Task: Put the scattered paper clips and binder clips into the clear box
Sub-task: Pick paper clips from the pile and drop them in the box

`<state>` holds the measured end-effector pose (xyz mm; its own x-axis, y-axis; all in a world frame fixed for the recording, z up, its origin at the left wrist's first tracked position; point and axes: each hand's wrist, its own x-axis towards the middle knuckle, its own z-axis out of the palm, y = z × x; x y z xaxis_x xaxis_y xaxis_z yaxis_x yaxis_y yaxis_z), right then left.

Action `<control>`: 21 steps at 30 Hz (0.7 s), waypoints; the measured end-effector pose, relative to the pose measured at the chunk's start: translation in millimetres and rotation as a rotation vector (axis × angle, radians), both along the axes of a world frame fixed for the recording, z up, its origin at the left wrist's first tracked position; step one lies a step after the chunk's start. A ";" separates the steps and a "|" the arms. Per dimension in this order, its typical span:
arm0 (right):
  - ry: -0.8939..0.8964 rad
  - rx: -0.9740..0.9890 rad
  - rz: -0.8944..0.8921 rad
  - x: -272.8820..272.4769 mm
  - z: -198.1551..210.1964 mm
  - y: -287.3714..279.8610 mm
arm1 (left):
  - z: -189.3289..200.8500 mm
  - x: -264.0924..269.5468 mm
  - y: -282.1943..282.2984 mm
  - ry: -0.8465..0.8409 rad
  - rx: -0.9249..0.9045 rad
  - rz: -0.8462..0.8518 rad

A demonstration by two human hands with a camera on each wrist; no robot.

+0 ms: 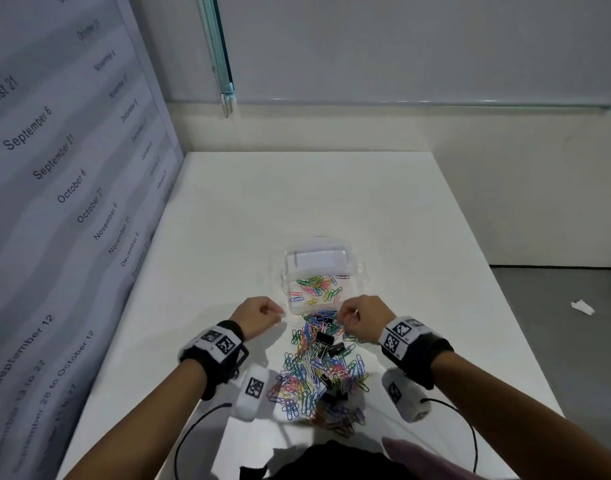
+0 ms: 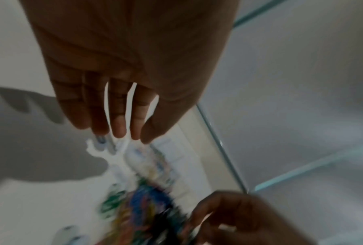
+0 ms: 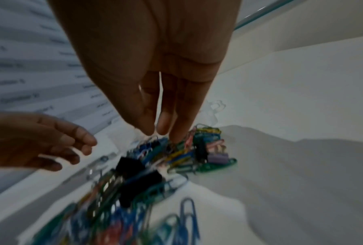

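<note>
A clear box [image 1: 362, 273] stands at mid-table with several coloured paper clips [image 1: 317, 287] inside. Just in front of it spreads a pile of coloured paper clips [image 1: 314, 372] mixed with black binder clips [image 1: 325, 338]. My right hand [image 1: 342, 318] dips its bunched fingertips [image 3: 150, 131] into the pile's far end [image 3: 176, 152] and pinches clips there. My left hand [image 1: 278, 313] hovers by the box's front left corner, fingertips [image 2: 119, 131] drawn together. Whether it holds anything is unclear. Both wrist views are blurred.
A wall sheet printed with dates [image 1: 72, 174] runs along the table's left side. A white paper scrap [image 1: 581, 307] lies near the right edge. Black cables [image 1: 193, 431] and dark cloth [image 1: 317, 462] sit at the front edge. A white card [image 1: 317, 259] lies in the box's far end.
</note>
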<state>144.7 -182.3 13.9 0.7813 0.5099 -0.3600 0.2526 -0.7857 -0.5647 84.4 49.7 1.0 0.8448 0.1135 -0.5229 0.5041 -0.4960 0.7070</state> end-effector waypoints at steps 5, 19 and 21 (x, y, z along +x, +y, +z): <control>0.013 -0.161 0.164 -22.2 -22.8 -2.0 | -15.6 -13.5 -21.3 0.047 0.414 -0.409; -0.010 -0.102 0.211 -39.5 -38.2 -18.4 | -35.7 -15.4 -46.5 -0.152 0.351 -0.353; -0.012 -0.129 0.147 -41.2 -36.8 -21.3 | -35.6 -16.1 -42.2 -0.161 0.374 -0.337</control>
<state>103.6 -203.6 -22.9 0.7063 0.5695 -0.4204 0.3766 -0.8052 -0.4581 68.3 7.5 -34.6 0.9330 -0.0248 -0.3590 0.1724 -0.8449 0.5063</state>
